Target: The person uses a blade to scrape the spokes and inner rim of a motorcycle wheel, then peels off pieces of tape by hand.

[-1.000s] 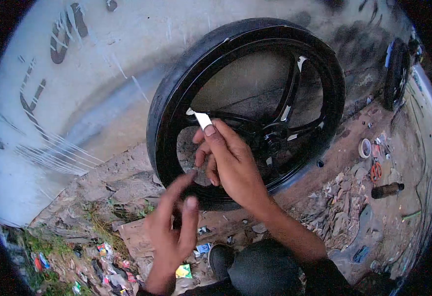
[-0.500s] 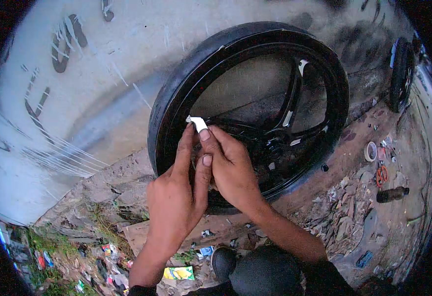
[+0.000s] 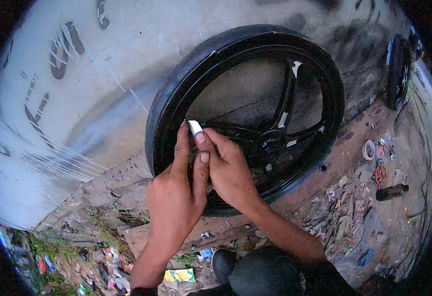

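Observation:
A black wheel rim with a tyre (image 3: pixel 169 106) leans against the wall, with white patches on its spokes. My right hand (image 3: pixel 233 175) pinches a short white strip (image 3: pixel 195 127), perhaps tape, between thumb and forefinger at the left end of a spoke (image 3: pixel 235 127). Close beside it, my left hand (image 3: pixel 174 195) has its forefinger stretched up to the strip's far end, the fingertip touching or nearly touching it. The left thumb points up, apart from that forefinger. The remaining fingers of both hands are mostly hidden.
A pale painted wall (image 3: pixel 112 59) rises behind the wheel. On the ground at right lie a tape roll (image 3: pixel 369 150), orange-handled scissors (image 3: pixel 380 173) and a dark bottle (image 3: pixel 392 192), among rubble. Another tyre (image 3: pixel 398 74) stands at far right. Litter (image 3: pixel 179 275) lies below.
The strip's far end has tipped down against the rim, and less of its pale tip shows. Both hands stay in nearly the same place. The camera view has shifted slightly.

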Action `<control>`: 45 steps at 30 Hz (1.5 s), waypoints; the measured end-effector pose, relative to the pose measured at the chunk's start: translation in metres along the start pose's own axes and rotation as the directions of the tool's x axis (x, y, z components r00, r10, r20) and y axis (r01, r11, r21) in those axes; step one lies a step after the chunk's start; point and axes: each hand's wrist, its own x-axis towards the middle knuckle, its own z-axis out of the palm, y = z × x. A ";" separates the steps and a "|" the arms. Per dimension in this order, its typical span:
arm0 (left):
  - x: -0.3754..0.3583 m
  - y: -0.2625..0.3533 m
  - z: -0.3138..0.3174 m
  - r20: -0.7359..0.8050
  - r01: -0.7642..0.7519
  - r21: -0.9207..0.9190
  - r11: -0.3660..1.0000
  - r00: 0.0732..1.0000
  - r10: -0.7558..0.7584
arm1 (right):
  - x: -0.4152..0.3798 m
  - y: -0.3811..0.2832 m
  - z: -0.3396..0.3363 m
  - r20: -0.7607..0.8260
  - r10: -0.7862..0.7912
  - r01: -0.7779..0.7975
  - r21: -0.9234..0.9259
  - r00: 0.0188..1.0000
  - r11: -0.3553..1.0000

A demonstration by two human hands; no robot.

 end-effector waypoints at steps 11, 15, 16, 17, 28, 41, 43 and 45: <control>-0.001 0.002 0.004 -0.028 0.002 -0.070 0.998 1.000 -0.004 | 0.001 0.010 -0.001 -0.003 -0.117 0.117 -0.019 0.993 0.993; -0.002 0.003 0.005 -0.035 -0.013 -0.087 0.996 0.999 0.010 | -0.002 0.003 -0.004 0.037 -0.041 0.040 0.022 0.998 0.999; -0.003 0.003 0.005 -0.029 -0.006 -0.087 0.996 1.000 0.003 | -0.002 0.004 -0.004 0.040 -0.050 0.048 0.035 0.998 0.998; -0.003 0.003 0.005 -0.024 0.001 -0.088 0.996 1.000 -0.003 | -0.002 0.004 -0.004 0.043 -0.060 0.058 0.048 0.997 0.997; -0.007 0.002 0.009 -0.024 -0.018 -0.104 0.994 1.000 0.016 | -0.005 0.006 -0.006 0.060 -0.041 0.039 0.037 0.997 0.999; -0.019 0.001 0.015 0.010 -0.043 -0.136 0.990 0.999 0.045 | -0.020 0.014 -0.012 0.007 -0.003 0.002 0.025 1.000 1.000; -0.023 0.000 0.017 0.022 -0.071 -0.170 0.983 0.997 0.076 | -0.027 0.008 -0.018 -0.008 0.057 -0.057 0.008 0.998 0.998; -0.025 0.001 0.017 0.028 -0.103 -0.209 0.973 0.993 0.111 | -0.032 0.004 -0.024 -0.005 0.047 -0.047 0.010 0.999 0.999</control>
